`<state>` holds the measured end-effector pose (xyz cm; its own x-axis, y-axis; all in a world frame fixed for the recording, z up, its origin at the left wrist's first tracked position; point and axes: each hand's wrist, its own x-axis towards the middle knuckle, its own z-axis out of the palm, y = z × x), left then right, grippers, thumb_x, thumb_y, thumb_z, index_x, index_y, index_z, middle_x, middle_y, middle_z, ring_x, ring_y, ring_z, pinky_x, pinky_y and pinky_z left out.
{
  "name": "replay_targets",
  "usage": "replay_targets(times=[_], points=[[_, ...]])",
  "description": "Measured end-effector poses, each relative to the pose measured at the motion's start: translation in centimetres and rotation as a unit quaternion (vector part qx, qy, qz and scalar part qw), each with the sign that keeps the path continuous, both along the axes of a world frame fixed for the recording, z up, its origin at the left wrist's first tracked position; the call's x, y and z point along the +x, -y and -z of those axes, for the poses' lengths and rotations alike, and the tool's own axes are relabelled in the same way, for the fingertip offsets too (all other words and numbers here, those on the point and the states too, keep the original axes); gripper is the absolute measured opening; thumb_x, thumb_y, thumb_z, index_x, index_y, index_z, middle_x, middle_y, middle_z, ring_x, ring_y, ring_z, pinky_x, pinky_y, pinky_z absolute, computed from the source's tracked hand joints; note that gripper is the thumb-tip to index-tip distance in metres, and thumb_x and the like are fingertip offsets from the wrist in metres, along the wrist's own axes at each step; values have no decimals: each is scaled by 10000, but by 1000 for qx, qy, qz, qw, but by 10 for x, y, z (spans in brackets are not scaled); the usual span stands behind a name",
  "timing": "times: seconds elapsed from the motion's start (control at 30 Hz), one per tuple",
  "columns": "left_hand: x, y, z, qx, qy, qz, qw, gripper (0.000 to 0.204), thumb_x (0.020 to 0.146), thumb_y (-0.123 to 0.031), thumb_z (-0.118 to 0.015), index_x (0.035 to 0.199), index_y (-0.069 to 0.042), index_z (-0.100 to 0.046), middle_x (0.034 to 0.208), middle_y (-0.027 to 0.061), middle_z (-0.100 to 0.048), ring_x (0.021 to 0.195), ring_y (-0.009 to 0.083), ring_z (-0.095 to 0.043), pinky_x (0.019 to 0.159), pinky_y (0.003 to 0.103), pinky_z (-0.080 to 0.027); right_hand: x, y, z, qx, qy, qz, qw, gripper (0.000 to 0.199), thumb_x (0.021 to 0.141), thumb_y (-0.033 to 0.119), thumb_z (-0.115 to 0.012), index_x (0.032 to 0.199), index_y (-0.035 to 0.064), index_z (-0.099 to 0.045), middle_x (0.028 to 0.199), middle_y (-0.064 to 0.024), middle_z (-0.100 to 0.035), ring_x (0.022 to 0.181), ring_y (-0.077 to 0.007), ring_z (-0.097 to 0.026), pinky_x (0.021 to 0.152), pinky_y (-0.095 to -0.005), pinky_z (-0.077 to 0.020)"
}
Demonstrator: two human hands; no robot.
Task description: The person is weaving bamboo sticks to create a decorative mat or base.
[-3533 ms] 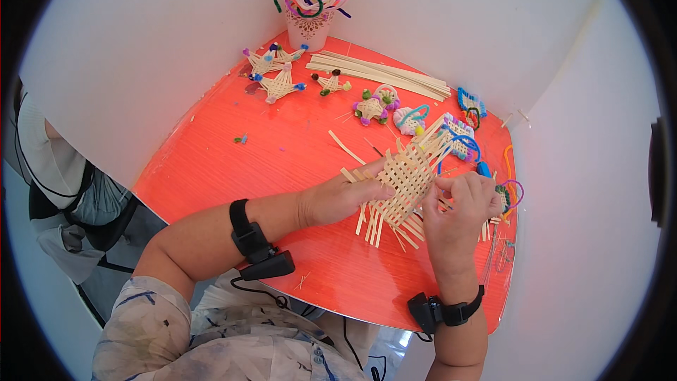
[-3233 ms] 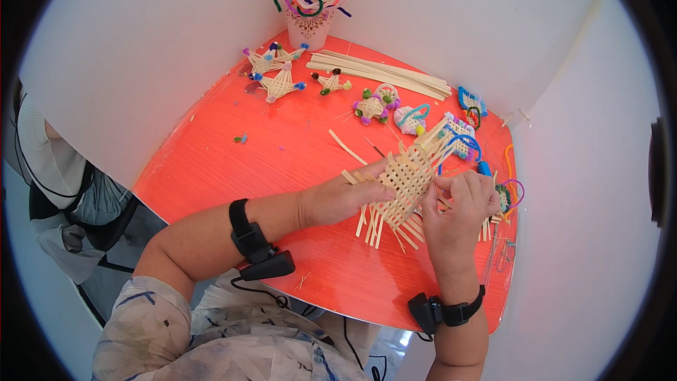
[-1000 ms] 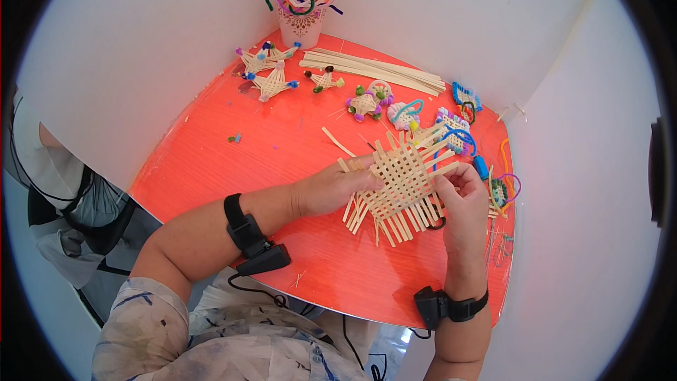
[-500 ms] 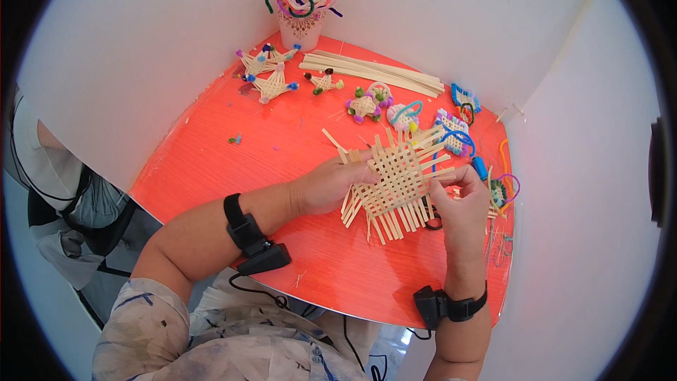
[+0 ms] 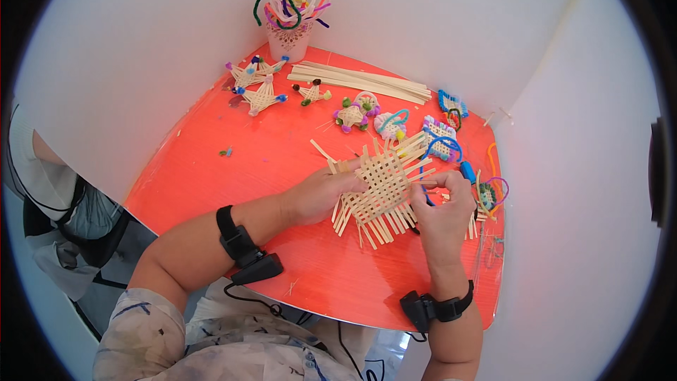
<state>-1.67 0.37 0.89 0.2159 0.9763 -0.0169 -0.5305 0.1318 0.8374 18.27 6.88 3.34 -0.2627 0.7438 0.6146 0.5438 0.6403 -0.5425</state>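
A half-woven mat of pale flat strips (image 5: pixel 384 183) is held up over the red table, with loose strip ends sticking out around a tight checkered middle. My left hand (image 5: pixel 321 194) grips its left edge, thumb on top and the other fingers mostly hidden beneath. At the right edge, the thumb and forefinger of my right hand (image 5: pixel 446 219) are pinched together on a strip end of the same mat. A blue pipe cleaner loop (image 5: pixel 444 142) lies just beyond the mat.
Behind stand a white patterned pot (image 5: pixel 288 41) of pipe cleaners and a bundle of pale strips (image 5: pixel 360 81). Woven stars (image 5: pixel 262 97) and small decorated weavings (image 5: pixel 438 130) lie along the far side. White panels (image 5: pixel 423 14) wall the red table (image 5: pixel 211 176).
The view has shifted a little, so the table's things appear lower and further left. Both hands still hold the mat; my right fingers have moved slightly along its right edge.
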Motion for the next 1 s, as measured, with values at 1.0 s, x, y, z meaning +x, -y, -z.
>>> replay_targets(times=[1.0], points=[[4,3,-12,57,-129,5,990,530,924,-77,-380,1443,2,-301,1334,103,-524,1213,162,-509,1039,309,-377,-1,1,-1,40,57,-4,998,188,681,96,-730,772,121,-567,793,-6,-559,842,-206,-528,842,-389,-312]])
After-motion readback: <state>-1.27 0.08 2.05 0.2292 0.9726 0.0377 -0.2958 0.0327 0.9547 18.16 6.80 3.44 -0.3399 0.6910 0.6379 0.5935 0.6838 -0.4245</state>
